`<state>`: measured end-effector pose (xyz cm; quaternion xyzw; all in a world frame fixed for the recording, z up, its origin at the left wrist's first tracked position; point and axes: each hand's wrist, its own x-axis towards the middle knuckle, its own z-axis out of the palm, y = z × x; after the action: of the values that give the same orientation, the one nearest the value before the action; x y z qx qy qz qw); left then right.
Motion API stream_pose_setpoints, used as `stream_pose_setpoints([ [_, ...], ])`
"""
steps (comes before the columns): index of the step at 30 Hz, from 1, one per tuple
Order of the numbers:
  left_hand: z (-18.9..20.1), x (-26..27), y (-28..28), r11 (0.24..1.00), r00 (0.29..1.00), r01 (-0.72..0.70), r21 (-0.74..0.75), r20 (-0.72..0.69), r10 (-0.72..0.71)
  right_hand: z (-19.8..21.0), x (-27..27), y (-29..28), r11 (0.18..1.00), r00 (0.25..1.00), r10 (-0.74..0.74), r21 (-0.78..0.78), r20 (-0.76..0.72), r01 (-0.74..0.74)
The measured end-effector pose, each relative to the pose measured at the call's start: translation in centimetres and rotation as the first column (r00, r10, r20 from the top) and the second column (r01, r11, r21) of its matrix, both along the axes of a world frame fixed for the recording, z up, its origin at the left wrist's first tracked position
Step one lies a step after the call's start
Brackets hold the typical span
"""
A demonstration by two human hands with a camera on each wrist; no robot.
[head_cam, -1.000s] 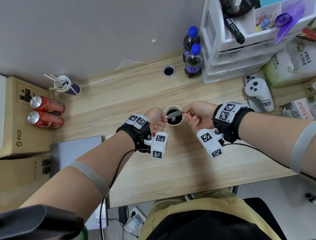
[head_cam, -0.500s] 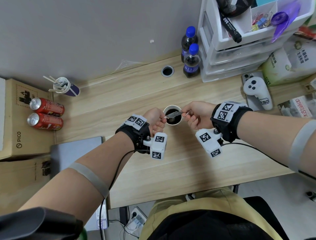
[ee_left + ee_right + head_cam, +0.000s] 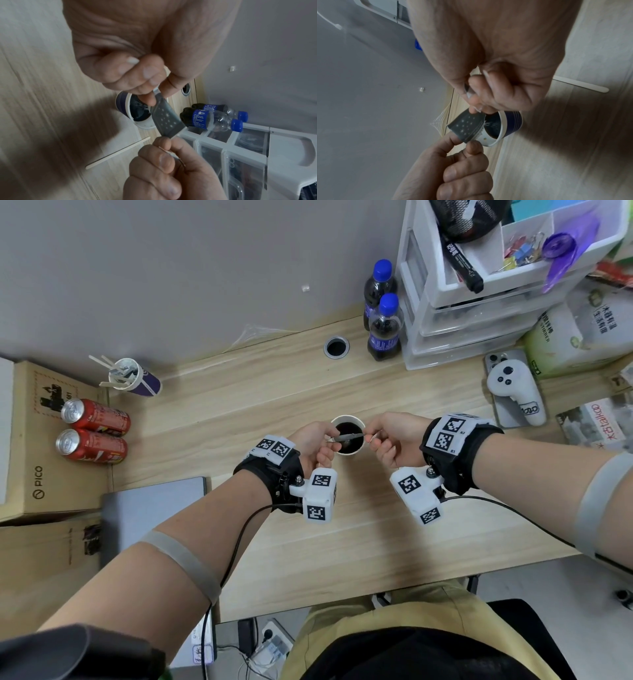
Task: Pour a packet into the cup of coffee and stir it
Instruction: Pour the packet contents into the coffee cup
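Little has moved: both hands [image 3: 356, 440] still pinch packet [image 3: 346, 436] over cup [image 3: 354, 453].

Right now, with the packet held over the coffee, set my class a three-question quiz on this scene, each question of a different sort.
1. True or false: both the left hand and the right hand pinch the star-printed packet.
2. Which lies on the desk beside the paper cup of coffee? A metal spoon; B wooden stir stick; C straw.
3. Fill in: the two cola bottles have ___ caps.

Key: 1 true; 2 B; 3 blue.
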<state>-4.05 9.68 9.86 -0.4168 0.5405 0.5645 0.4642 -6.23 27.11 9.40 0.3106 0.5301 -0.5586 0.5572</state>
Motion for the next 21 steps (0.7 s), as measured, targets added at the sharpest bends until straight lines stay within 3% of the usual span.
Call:
stream_pose_setpoints([
  [21, -0.7, -0.5, 0.1, 0.999, 0.998, 0.035, 0.037, 0.045, -0.037, -0.1, 0.2, -0.5, 1.0, 1.0, 0.022, -0.009, -0.004, -0.022],
])
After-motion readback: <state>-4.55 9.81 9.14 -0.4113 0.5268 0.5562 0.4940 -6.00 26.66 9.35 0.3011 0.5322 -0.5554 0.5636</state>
